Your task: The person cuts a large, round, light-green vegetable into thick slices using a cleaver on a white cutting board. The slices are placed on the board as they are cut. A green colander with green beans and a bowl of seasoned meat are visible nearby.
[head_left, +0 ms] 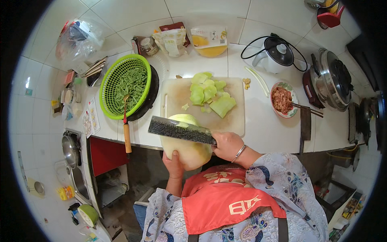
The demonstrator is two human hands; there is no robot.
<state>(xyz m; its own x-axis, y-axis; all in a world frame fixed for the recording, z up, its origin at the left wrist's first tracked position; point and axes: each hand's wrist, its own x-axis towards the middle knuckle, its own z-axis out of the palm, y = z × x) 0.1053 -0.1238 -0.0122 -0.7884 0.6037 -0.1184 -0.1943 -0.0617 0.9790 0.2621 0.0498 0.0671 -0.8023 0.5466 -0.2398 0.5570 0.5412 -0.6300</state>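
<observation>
Cabbage (189, 151) gripped from below in left hand (174, 163), held over front edge of cutting board (234, 117). Cleaver (181, 130) clasped by its handle in right hand (227, 145), blade laid across top of cabbage. Cut green pieces (209, 94) piled on board. Green basket of beans (125, 85) left of board on tabletop (262, 129); bowl of minced meat (283, 99) to the right.

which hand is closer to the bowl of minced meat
Right. The right hand grips the cleaver handle at the counter edge, below and left of the meat bowl. The left hand cups the cabbage from below, further left.
</observation>
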